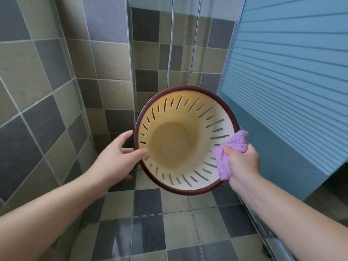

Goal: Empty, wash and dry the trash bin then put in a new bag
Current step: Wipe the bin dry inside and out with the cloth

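The trash bin (175, 142) is a round cream plastic basket with slotted walls and a dark red rim, held in the air with its opening tilted toward me. Its inside is bare, with a yellowish bottom. My left hand (120, 157) holds the bin's left rim, the thumb inside and the fingers behind. My right hand (243, 164) grips a purple cloth (228, 155) and presses it against the inner wall at the bin's right edge.
Grey and beige tiled walls close in on the left and behind. A metal shower hose (194, 44) hangs at the back. A blue ribbed door panel (288, 81) stands to the right. The tiled floor (150, 228) below looks wet.
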